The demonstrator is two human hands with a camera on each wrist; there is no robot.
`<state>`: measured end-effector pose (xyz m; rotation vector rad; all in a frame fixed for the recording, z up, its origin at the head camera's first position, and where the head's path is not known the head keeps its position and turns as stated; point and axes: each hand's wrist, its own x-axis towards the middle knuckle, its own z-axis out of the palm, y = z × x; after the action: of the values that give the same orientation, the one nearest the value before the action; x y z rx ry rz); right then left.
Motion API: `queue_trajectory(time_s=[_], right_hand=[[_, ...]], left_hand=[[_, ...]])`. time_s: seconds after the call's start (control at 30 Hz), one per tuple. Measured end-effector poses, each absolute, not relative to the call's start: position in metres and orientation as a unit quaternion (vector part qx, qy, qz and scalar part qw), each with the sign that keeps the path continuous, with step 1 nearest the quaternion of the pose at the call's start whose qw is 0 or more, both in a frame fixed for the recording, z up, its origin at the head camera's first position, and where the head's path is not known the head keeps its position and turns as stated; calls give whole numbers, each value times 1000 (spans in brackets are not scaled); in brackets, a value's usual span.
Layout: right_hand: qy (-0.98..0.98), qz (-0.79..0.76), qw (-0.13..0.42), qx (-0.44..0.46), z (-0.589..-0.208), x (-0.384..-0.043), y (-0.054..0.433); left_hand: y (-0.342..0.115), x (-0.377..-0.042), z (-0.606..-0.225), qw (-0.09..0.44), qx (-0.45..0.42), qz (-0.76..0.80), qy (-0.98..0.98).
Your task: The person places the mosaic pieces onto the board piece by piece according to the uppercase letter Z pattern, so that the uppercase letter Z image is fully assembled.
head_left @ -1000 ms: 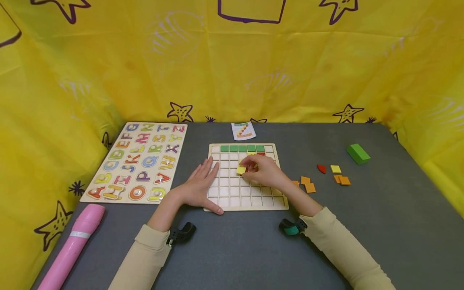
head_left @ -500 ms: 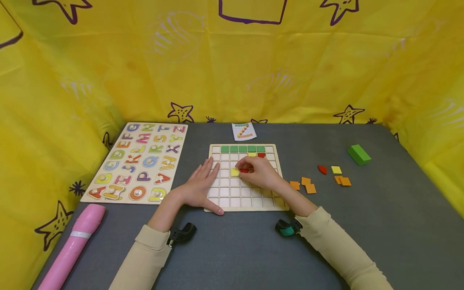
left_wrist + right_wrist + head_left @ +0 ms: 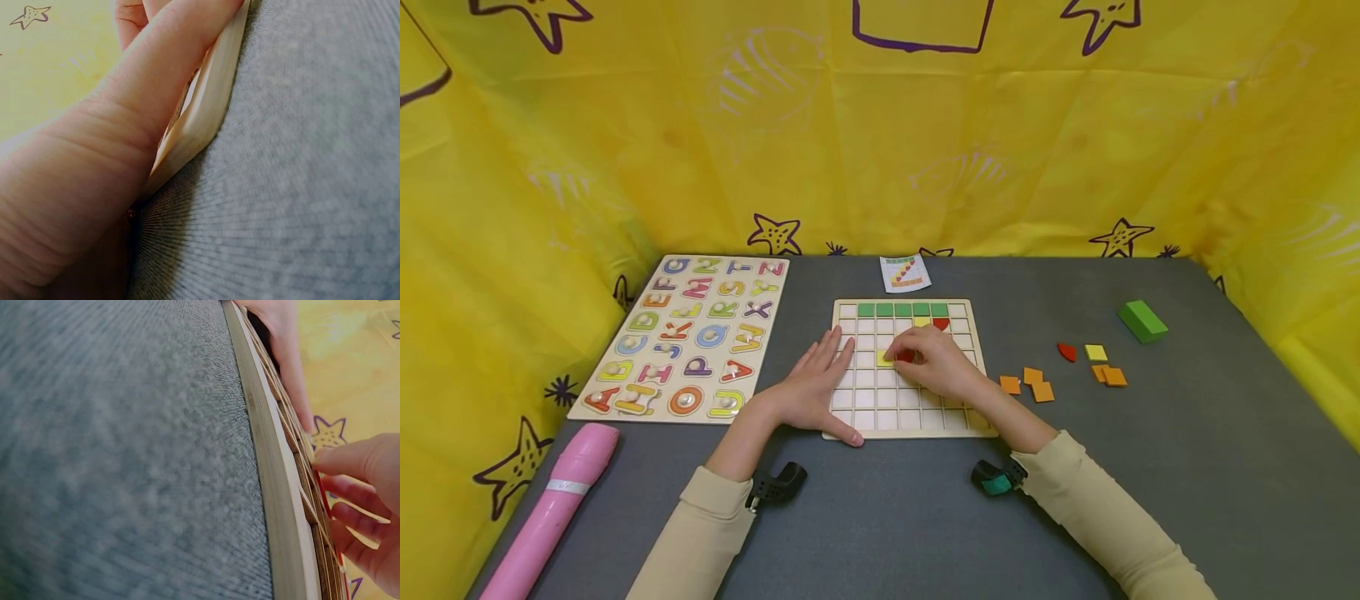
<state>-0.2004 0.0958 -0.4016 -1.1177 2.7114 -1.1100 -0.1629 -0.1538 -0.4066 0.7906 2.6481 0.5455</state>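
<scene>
The yellow square tile [image 3: 882, 359] lies at the bent fingertips of the right hand [image 3: 934, 360], grip indeterminable; the left hand [image 3: 812, 385] rests splayed on the wooden grid board [image 3: 917, 433].

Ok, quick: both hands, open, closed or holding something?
Left hand: open, resting on the grid board.
Right hand: at a yellow tile; cannot tell whether it grips.

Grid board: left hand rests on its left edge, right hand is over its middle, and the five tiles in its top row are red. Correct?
No: the head view shows five green tiles there, not red. The left hand rests on the left edge of the grid board, with the right hand over its middle.
</scene>
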Motion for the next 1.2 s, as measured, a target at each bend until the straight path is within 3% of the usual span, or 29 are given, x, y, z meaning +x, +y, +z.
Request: queue_trajectory(time_s=[0.27,0.5,1.0,1.2], right_hand=[[867,-380,6,-323,-399,-195,112],[885,-377,12,-272,-386,-186,157],[952,-250,122,-130,-352,-197,283],[952,-265,117,-103,-365,-202,299]], left_hand=[[-148,-164,-408,166,277,190,927],[-149,-163,-409,157,280,192,927],[-159,-154,-413,139,272,222,926],[-157,-158,-410,133,284,222,923]])
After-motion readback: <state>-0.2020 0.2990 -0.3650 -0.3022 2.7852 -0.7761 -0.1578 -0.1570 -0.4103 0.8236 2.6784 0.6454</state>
